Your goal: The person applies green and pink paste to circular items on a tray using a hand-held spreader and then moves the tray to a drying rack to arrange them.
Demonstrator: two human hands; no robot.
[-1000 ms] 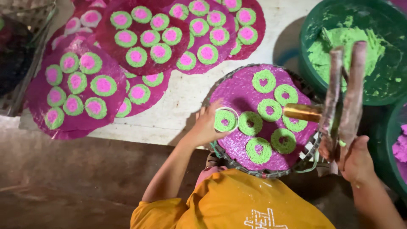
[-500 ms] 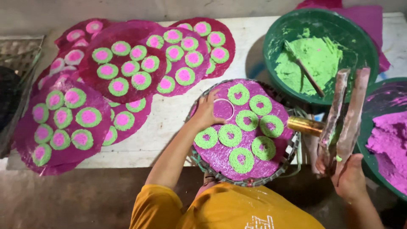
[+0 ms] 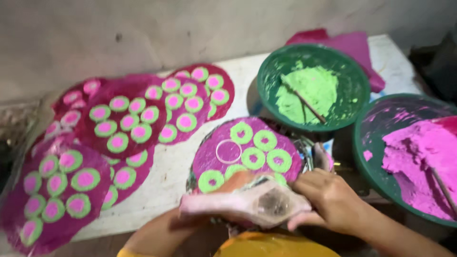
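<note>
Two hands meet low in front: the right hand (image 3: pixel 333 202) is clamped on a stained piping bag (image 3: pixel 247 204) lying sideways, tip pointing left, just below the round pink tray (image 3: pixel 209 152), while the left hand stays hidden underneath, grip unclear.

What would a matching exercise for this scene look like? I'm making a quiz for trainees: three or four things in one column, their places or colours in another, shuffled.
Things:
1. green bowl
2. right bowl
3. right hand
4. clear ring

Descriptions:
A. on the purple disc with green rings
B. holds pink paste
C. holds light green paste and a stick
D. grips a paste-smeared pink tool

Pairs: 1-C, 2-B, 3-D, 4-A
</note>
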